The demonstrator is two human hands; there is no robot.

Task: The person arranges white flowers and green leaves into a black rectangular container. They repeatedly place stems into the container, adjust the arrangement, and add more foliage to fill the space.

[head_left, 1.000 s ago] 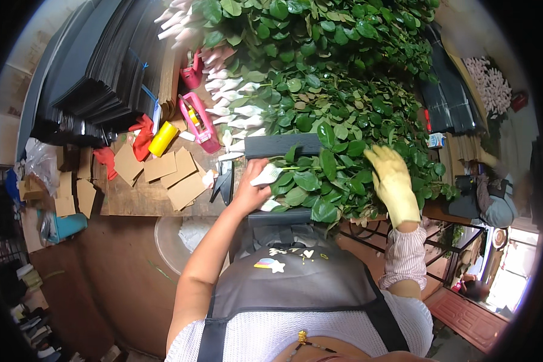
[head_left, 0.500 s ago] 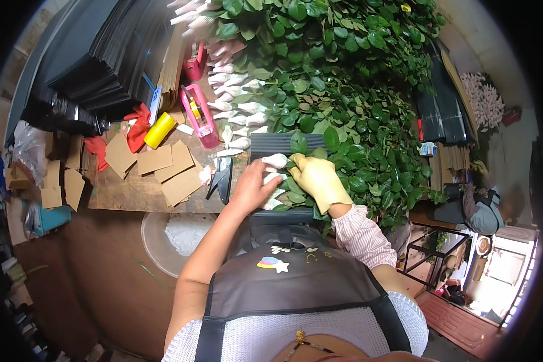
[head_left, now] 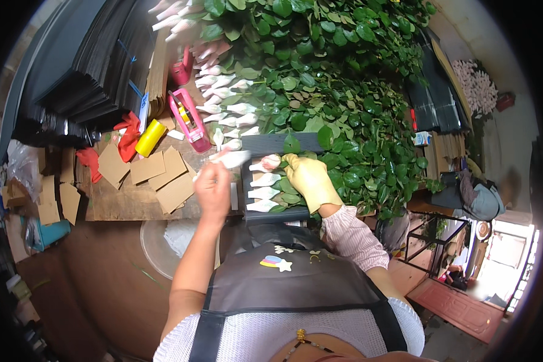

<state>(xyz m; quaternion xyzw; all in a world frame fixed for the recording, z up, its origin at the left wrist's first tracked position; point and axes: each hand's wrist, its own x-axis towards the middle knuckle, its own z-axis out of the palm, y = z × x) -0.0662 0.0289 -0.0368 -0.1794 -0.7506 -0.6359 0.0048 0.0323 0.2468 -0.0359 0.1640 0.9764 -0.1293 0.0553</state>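
My bare left hand [head_left: 213, 193] is raised over the table's front edge, fingers closed and smeared by motion. A blurred white bud sleeve [head_left: 233, 159] is at its fingertips. My right hand [head_left: 311, 182], in a pale yellow glove, pinches just below the head of a pink rose [head_left: 270, 161]; its fingers hide the stem. The rose's petals are bare, with white at its left end. Below it, several white-sleeved rose buds [head_left: 263, 193] lie in a row on a black ridged board [head_left: 265, 143], their leaves pointing right.
Leafy rose stems [head_left: 356, 108] cover the table's right half, with sleeved buds [head_left: 242, 108] along their left side. Further left are a pink tape dispenser [head_left: 190, 123], a yellow roll [head_left: 151, 138], cardboard pieces [head_left: 175, 187] and black folded sheets [head_left: 96, 72]. A clear tub [head_left: 154, 253] stands below.
My left hand has pulled left, away from the rose, with the white sleeve, baring pink petals. My gloved right hand stays at the same rose. The whole view has shifted slightly.
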